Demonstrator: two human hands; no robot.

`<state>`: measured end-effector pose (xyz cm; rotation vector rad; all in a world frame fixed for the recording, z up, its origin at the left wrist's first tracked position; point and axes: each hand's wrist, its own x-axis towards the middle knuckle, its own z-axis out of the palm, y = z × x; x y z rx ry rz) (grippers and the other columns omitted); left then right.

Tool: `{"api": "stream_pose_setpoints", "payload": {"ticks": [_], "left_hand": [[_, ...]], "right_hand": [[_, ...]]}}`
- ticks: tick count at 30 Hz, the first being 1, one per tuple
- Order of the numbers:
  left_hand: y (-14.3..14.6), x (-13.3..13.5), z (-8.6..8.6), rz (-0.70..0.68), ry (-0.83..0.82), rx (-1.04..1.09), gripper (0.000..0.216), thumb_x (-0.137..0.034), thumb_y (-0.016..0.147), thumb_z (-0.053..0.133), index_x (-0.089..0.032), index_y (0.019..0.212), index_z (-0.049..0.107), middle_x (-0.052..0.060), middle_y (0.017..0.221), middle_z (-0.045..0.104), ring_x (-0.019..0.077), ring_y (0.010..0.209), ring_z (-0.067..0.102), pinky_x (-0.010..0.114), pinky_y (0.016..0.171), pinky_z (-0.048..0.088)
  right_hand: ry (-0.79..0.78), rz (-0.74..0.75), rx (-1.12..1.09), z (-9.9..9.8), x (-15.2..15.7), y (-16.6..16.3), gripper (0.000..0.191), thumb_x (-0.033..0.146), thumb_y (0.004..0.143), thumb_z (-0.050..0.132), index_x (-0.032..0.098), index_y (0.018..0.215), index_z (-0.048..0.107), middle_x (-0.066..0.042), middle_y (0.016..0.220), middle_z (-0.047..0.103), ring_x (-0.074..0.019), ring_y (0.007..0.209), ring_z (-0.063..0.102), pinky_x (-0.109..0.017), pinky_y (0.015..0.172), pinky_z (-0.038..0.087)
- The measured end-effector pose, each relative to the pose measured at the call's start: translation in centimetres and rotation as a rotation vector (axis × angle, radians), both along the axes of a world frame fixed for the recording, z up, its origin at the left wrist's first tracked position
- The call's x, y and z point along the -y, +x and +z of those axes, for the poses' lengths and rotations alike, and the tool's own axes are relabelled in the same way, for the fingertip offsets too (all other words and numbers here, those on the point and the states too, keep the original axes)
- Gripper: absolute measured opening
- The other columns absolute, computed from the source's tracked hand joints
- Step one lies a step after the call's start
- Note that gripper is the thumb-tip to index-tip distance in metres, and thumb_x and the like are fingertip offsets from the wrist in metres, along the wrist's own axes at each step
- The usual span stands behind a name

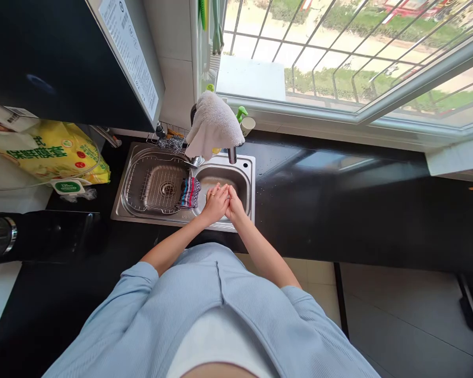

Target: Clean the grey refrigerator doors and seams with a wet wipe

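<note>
Over the right basin (242, 181) of the steel double sink, my two hands meet palm to palm. My left hand (216, 203) lies with its fingers stretched out against the other hand, and a ring shows on one finger. My right hand (234, 203) is pressed to it from the right, fingers extended and partly hidden. I see no object between them, though the palms are covered. Just beyond them is the tap spout (232, 155), with a pale towel (214, 126) draped over the tap. A striped knitted cloth (189, 192) hangs on the divider left of my hands.
A wire rack (142, 184) sits in the left basin, with a steel scouring pad (170, 144) behind it. A cup (247, 126) and a green pump top (241, 112) stand by the window. A dark cabinet (63, 63) overhangs the left; a yellow bag (71, 152) is below it.
</note>
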<state>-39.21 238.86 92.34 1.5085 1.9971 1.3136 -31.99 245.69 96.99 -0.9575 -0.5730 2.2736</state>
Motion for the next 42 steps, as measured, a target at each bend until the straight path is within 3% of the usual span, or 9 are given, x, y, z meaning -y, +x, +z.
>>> {"api": "stream_pose_setpoints", "payload": {"ticks": [2, 4, 9, 15, 25, 28, 31, 36, 42], "left_hand": [[0.2, 0.8, -0.2, 0.002, 0.001, -0.052, 0.042, -0.024, 0.097, 0.055, -0.022, 0.138, 0.067, 0.01, 0.155, 0.052, 0.0339, 0.156, 0.03, 0.061, 0.131, 0.013], [0.0, 1.9, -0.5, 0.025, 0.016, -0.084, 0.038, -0.028, 0.1, 0.053, -0.024, 0.135, 0.068, 0.008, 0.154, 0.053, 0.0309, 0.155, 0.033, 0.058, 0.131, 0.019], [-0.8, 4.3, -1.7, 0.145, 0.029, -0.079, 0.038, -0.03, 0.107, 0.038, -0.017, 0.122, 0.071, 0.014, 0.136, 0.062, 0.024, 0.138, 0.053, 0.048, 0.122, 0.041], [-0.8, 4.4, -2.7, 0.153, 0.014, -0.051, 0.031, -0.027, 0.104, 0.044, -0.018, 0.112, 0.073, 0.011, 0.128, 0.066, 0.0229, 0.131, 0.059, 0.045, 0.118, 0.046], [-0.6, 4.4, -2.4, 0.125, 0.005, 0.015, 0.028, -0.023, 0.103, 0.044, -0.018, 0.109, 0.071, 0.01, 0.119, 0.07, 0.0205, 0.122, 0.063, 0.041, 0.113, 0.05], [-0.4, 4.4, -2.3, 0.12, -0.015, 0.035, 0.028, -0.022, 0.103, 0.043, -0.018, 0.11, 0.07, 0.01, 0.118, 0.07, 0.02, 0.12, 0.064, 0.039, 0.111, 0.051], [-0.3, 4.3, -2.5, 0.135, -0.064, 0.052, 0.028, -0.023, 0.103, 0.043, -0.017, 0.114, 0.068, 0.011, 0.118, 0.07, 0.0207, 0.118, 0.065, 0.038, 0.108, 0.053], [-0.2, 4.2, -3.2, 0.17, -0.185, 0.07, 0.025, -0.032, 0.102, 0.053, -0.018, 0.12, 0.064, 0.013, 0.118, 0.068, 0.0218, 0.101, 0.069, 0.036, 0.093, 0.057], [-1.6, 3.2, -2.0, 0.177, -0.247, 0.065, 0.024, -0.025, 0.092, 0.068, -0.018, 0.114, 0.061, 0.012, 0.115, 0.068, 0.025, 0.106, 0.068, 0.036, 0.093, 0.055]], "right_hand": [[-0.025, -0.064, 0.041, 0.1, -0.5, -0.4, 0.009, 0.016, 0.094, 0.057, 0.021, 0.101, 0.055, 0.004, 0.082, 0.066, -0.0041, 0.074, 0.066, -0.015, 0.073, 0.057], [-0.027, -0.084, 0.057, 0.3, -1.6, -0.3, 0.008, 0.013, 0.094, 0.055, 0.02, 0.096, 0.053, 0.007, 0.07, 0.059, -0.0007, 0.055, 0.054, -0.009, 0.055, 0.047], [-0.069, -0.053, 0.115, 1.8, -4.0, 1.0, 0.053, 0.044, 0.096, 0.063, 0.021, 0.069, 0.024, 0.012, 0.047, 0.024, -0.0021, 0.036, 0.016, -0.017, 0.034, 0.011], [0.122, 0.01, 0.058, 5.9, -3.2, 1.2, 0.061, 0.049, 0.103, 0.05, 0.021, 0.07, 0.007, 0.009, 0.045, 0.017, -0.004, 0.035, 0.013, -0.019, 0.036, 0.01], [0.263, 0.099, -0.128, 13.3, -1.9, 1.9, 0.058, 0.047, 0.105, 0.043, 0.021, 0.066, 0.007, 0.008, 0.047, 0.01, -0.0045, 0.035, 0.012, -0.019, 0.038, 0.01], [0.291, 0.283, -0.178, 11.4, -2.5, 2.2, 0.063, 0.054, 0.101, 0.05, 0.021, 0.064, 0.012, 0.008, 0.049, 0.015, -0.0039, 0.038, 0.013, -0.019, 0.039, 0.014], [0.211, 0.492, 0.072, 6.1, -2.5, 1.8, 0.06, 0.054, 0.098, 0.057, 0.02, 0.06, 0.024, 0.007, 0.05, 0.028, -0.0044, 0.042, 0.021, -0.018, 0.043, 0.019], [0.152, 0.46, 0.341, -2.5, -0.1, 0.9, 0.025, 0.035, 0.089, 0.067, 0.017, 0.076, 0.056, 0.005, 0.06, 0.053, -0.0062, 0.054, 0.043, -0.015, 0.053, 0.034], [0.133, 0.456, 0.194, -3.1, 0.0, 1.6, 0.026, 0.031, 0.084, 0.063, 0.02, 0.107, 0.068, -0.001, 0.103, 0.073, -0.0097, 0.085, 0.066, -0.021, 0.081, 0.054]]}}
